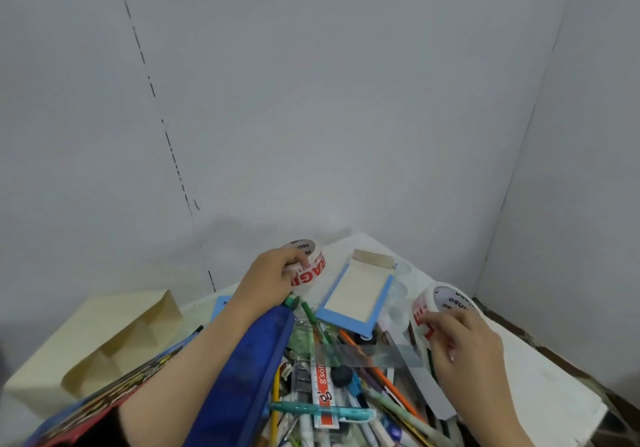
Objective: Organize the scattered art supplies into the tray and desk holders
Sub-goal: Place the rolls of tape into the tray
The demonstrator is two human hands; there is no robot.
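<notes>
Left hand (pixel 273 280) curls round one tape roll (pixel 311 263) at the counter's (pixel 540 387) far edge; right hand (pixel 464 342) pinches a second tape roll (pixel 446 299) nearby. Little looks sorted: the heap of pens and rulers (pixel 346 394) lies loose, and the beige desk holder (pixel 104 335) looks unfilled.

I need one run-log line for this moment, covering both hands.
left hand: grips white red-lettered tape roll | right hand: grips second white red-lettered tape roll | mixed pen pile: unsorted between hands

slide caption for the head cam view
Left hand grips the far tape roll, right hand the near tape roll, pile of pens between the arms, cream desk holder at left.
</notes>
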